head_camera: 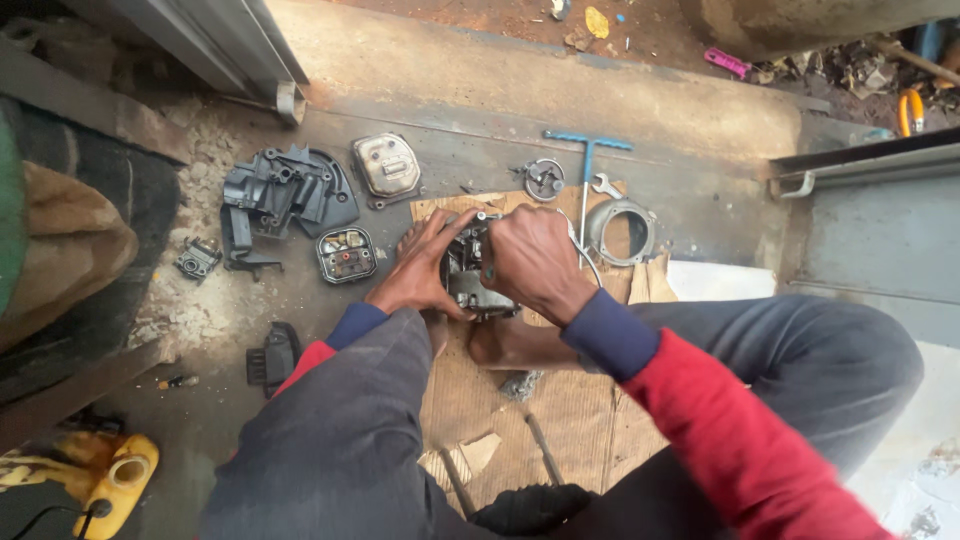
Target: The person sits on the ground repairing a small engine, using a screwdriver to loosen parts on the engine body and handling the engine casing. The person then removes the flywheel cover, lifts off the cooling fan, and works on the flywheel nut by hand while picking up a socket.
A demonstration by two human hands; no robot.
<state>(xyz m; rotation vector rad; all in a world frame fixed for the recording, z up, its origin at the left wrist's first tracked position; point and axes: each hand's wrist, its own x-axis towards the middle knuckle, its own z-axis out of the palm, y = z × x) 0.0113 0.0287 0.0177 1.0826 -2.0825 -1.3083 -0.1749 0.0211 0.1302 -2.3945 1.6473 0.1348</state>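
Fingers of my left hand (420, 270) clamp the small engine block (472, 280) from nine o'clock; my right hand (532, 262) closes on its top at centre, over the cardboard sheet (560, 410). I judge a slip could tip the block and scatter loose parts toward the round housing (622, 230) at two o'clock.
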